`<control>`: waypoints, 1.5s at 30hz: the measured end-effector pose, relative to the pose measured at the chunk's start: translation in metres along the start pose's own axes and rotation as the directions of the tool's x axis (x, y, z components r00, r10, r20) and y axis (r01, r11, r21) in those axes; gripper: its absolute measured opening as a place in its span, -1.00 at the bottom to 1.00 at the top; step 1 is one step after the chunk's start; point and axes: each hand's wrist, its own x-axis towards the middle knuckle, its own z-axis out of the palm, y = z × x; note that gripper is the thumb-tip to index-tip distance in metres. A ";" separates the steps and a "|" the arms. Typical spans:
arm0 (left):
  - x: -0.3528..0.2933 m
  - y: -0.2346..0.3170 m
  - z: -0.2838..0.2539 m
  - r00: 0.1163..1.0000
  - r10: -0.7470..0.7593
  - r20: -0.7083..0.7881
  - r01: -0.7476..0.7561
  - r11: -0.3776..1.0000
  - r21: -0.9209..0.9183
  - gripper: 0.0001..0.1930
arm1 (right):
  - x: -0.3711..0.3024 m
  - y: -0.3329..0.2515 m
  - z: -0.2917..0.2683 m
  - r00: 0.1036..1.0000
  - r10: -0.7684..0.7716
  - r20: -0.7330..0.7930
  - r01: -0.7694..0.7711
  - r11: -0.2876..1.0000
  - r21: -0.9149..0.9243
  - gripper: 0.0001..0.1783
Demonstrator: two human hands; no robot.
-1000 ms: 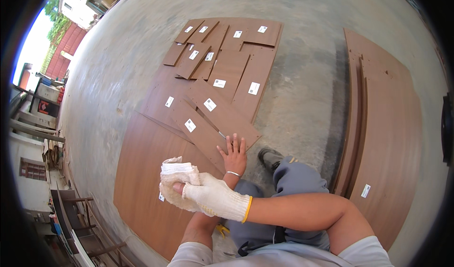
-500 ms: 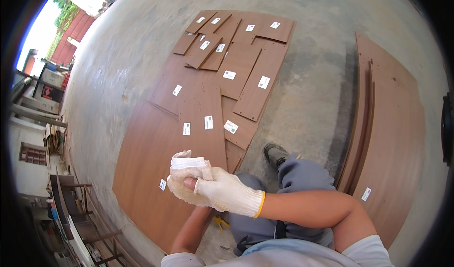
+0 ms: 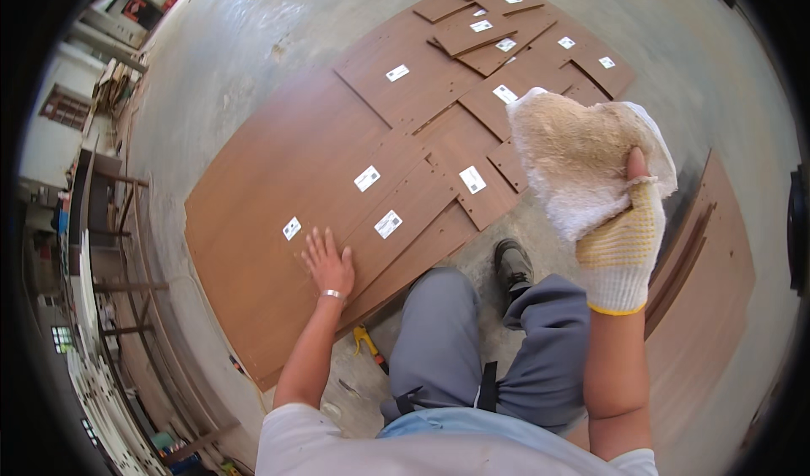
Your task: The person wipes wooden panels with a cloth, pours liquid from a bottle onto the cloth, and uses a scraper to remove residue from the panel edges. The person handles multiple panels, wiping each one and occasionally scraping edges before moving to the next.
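My right hand (image 3: 620,248), in a white knitted work glove with a yellow cuff, is raised at the right. It grips a fluffy cleaning cloth (image 3: 569,151), white with a brown-stained face, and the bare thumb presses on it. My left hand (image 3: 329,261) is bare, with a band at the wrist. It lies flat with fingers spread on a large brown wood panel (image 3: 253,307), beside a white label (image 3: 292,228). More labelled brown panels of several sizes overlap toward the far side, under and behind the cloth.
Another stack of brown panels (image 3: 709,282) lies to the right on the concrete floor (image 3: 228,62). Beside my knee is a yellow-handled tool (image 3: 368,346), its exact kind unclear. My shoe (image 3: 513,267) stands near the panels' edge. Racks with long white strips (image 3: 105,392) line the left.
My hands have parted. The right has swung up and right with the cloth; the left, mostly hidden before, now rests on the panel. The whole view has turned.
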 end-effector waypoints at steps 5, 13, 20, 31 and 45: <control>0.010 0.009 0.027 0.999 -0.035 0.041 0.036 0.999 -0.029 -0.28 | 0.001 0.008 -0.001 1.000 0.029 -0.012 -0.030 0.990 -0.136 -0.55; -0.058 -0.065 0.020 0.992 -0.123 0.040 0.124 0.992 -0.007 -0.21 | 0.022 0.018 -0.026 0.997 0.069 -0.028 -0.074 0.947 -0.312 -0.53; -0.078 -0.084 0.017 0.972 -0.235 -0.013 0.235 0.971 -0.037 -0.19 | 0.030 0.064 -0.005 0.989 0.150 -0.017 -0.138 0.859 -0.493 -0.49; -0.075 -0.084 0.009 0.939 -0.343 -0.001 0.343 0.939 -0.016 -0.17 | 0.075 0.216 -0.038 0.863 0.492 0.115 -0.411 0.815 -0.409 -0.44; -0.062 -0.086 0.021 0.825 -0.561 -0.061 0.562 0.827 -0.017 -0.25 | 0.114 0.346 -0.032 0.789 0.614 0.026 -0.561 0.737 -0.377 -0.44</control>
